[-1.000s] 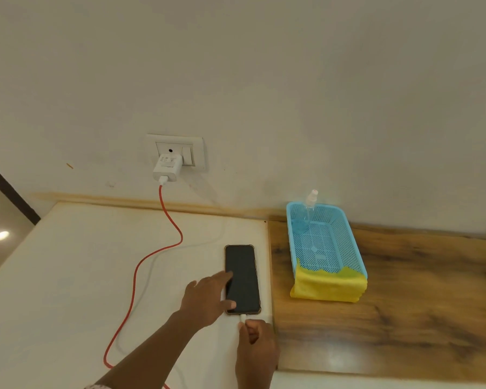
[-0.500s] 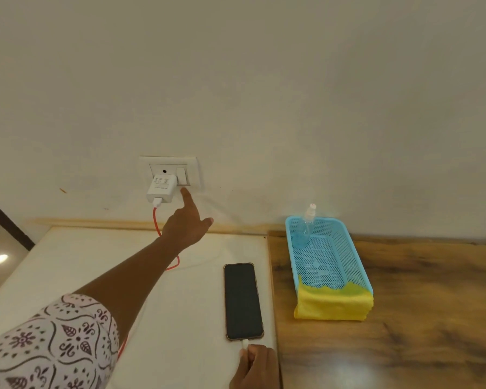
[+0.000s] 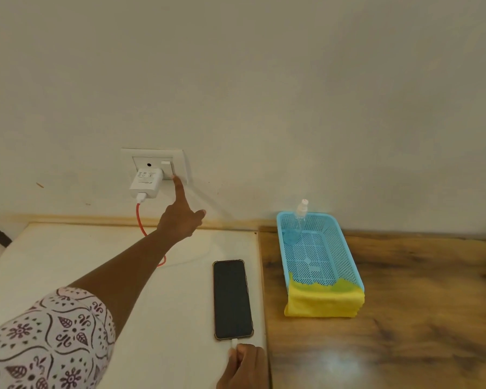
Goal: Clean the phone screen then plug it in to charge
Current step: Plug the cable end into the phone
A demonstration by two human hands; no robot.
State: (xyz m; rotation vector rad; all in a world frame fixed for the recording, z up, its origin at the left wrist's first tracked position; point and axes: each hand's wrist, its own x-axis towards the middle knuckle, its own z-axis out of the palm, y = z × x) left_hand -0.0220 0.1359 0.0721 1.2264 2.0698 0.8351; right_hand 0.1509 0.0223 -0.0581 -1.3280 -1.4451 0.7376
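Left forefinger (image 3: 178,183) at wall switch (image 3: 165,167)

Black-screened phone (image 3: 232,299), red cable (image 3: 141,220), white charger (image 3: 146,183); at three o'clock a blue basket (image 3: 345,248), yellow cloth (image 3: 323,303); white sleeve (image 3: 45,341) with maroon floral print.

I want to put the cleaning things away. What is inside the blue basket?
A clear spray bottle stands in the far end of the blue basket. A yellow cloth drapes over its near rim, hiding anything beneath.
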